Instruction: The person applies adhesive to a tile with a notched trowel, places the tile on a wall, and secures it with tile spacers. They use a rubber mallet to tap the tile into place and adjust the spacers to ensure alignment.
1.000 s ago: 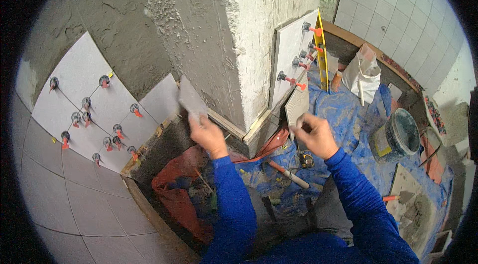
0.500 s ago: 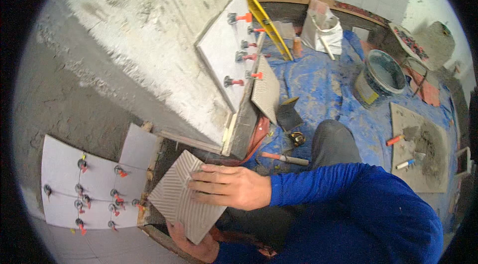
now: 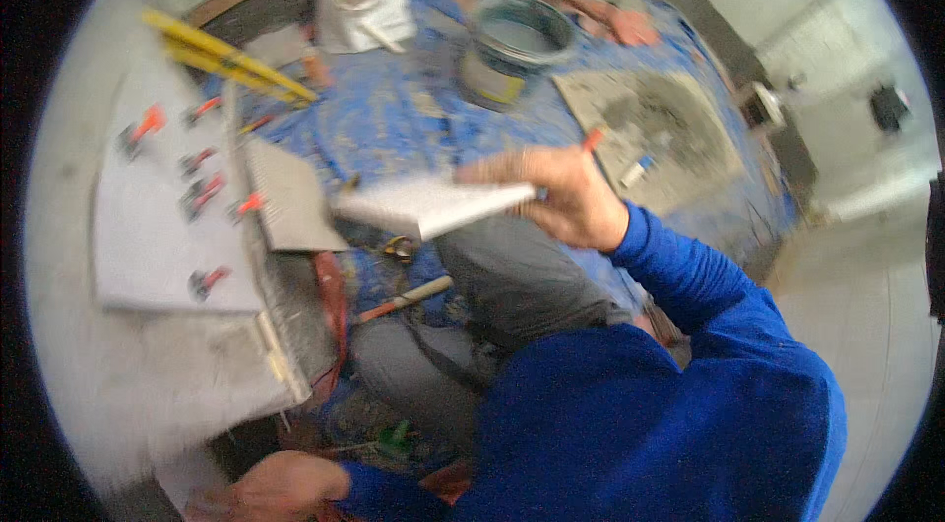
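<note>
My right hand (image 3: 571, 192) grips a pale square tile (image 3: 423, 202), held nearly flat above my grey-trousered knees; both are blurred. My left hand (image 3: 261, 483) is low at the lower left, beside a grey surface (image 3: 177, 478), its fingers smeared by motion. A wall panel of white tiles (image 3: 153, 227) with red-and-black levelling clips stands at the left, with a tile (image 3: 290, 202) leaning beside it.
A yellow level (image 3: 226, 64) leans at upper left. A blue tarp (image 3: 394, 128) carries a white sack (image 3: 359, 10), a bucket (image 3: 512, 50), a mortar-smeared board (image 3: 699, 128) with hand tools, a tape measure (image 3: 399, 248) and a mallet (image 3: 413, 296).
The view has swung right toward the tarp. The tile, earlier ridged side up in both hands, is raised in my right hand, while my left hand is apart from it.
</note>
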The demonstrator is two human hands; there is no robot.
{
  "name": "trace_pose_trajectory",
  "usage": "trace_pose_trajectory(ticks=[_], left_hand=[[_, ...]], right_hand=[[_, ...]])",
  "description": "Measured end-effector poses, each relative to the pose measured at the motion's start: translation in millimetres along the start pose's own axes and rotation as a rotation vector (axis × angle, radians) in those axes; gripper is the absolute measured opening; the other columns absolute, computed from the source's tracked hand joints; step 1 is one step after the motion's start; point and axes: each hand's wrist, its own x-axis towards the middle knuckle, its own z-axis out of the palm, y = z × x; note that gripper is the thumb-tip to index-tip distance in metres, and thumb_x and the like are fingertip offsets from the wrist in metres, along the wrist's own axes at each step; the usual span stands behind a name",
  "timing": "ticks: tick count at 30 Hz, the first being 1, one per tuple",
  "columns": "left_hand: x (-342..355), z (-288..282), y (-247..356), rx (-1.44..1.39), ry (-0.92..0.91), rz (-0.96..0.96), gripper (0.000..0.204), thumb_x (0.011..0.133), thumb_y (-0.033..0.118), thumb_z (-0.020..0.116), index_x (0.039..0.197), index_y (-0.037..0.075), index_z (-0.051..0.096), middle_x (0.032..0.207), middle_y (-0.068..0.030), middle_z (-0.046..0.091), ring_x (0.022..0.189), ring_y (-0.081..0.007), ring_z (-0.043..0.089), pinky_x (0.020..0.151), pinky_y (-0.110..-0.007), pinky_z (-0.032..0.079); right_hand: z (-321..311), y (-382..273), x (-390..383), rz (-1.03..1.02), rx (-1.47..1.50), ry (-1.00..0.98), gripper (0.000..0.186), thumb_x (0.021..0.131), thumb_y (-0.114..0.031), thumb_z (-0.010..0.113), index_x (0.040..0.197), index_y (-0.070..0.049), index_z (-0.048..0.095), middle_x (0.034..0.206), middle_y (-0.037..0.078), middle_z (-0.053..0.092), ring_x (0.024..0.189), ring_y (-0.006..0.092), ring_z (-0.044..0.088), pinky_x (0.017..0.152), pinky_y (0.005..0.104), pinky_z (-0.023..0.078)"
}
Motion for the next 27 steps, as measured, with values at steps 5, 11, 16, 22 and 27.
trace_pose_trajectory(ticks=[5,11,16,22,27], left_hand=[[12,105,-6,-0.166,0.251,0.248,0.073,0.098,0.032,0.066,0.151,-0.009,0.035,0.15,-0.0345,0.036,0.136,-0.0477,0.042,0.116,-0.055,0.036],[-8,125,-5,-0.138,0.214,0.385,0.078,0.097,0.035,0.069,0.151,-0.01,0.033,0.148,-0.0344,0.036,0.136,-0.048,0.041,0.116,-0.056,0.035],[-5,130,-13,-0.115,0.194,0.468,0.083,0.096,0.037,0.071,0.15,-0.012,0.031,0.146,-0.0344,0.037,0.137,-0.0483,0.039,0.116,-0.056,0.034],[32,90,-38,0.173,0.321,0.524,0.089,0.095,0.04,0.074,0.15,-0.013,0.029,0.143,-0.0343,0.038,0.137,-0.0486,0.038,0.116,-0.056,0.033],[28,67,-38,0.328,0.236,0.41,0.095,0.094,0.04,0.078,0.151,-0.015,0.026,0.148,-0.036,0.036,0.141,-0.0495,0.036,0.119,-0.056,0.03]], right_hand=[[-75,-33,-54,0.268,-0.384,0.573,0.033,0.09,-0.007,0.079,0.122,-0.003,0.072,0.105,0.013,0.078,0.095,0.0196,0.075,0.084,0.0324,0.057],[-114,-83,-124,0.418,-0.508,1.036,0.027,0.094,-0.007,0.076,0.119,0.002,0.071,0.094,0.006,0.076,0.087,0.0095,0.067,0.081,0.027,0.055],[-109,-71,-146,0.299,-0.288,1.207,0.026,0.094,-0.006,0.076,0.119,0.001,0.071,0.106,0.006,0.076,0.098,0.0126,0.068,0.086,0.0277,0.055],[-93,-9,-110,0.309,0.407,1.115,0.033,0.104,-0.012,0.061,0.136,-0.002,0.058,0.135,0.01,0.064,0.122,0.0219,0.063,0.106,0.0437,0.05],[-53,112,-41,0.584,0.921,0.684,0.04,0.104,-0.025,0.064,0.137,-0.003,0.058,0.123,0.006,0.068,0.111,0.0195,0.065,0.097,0.0409,0.052]])
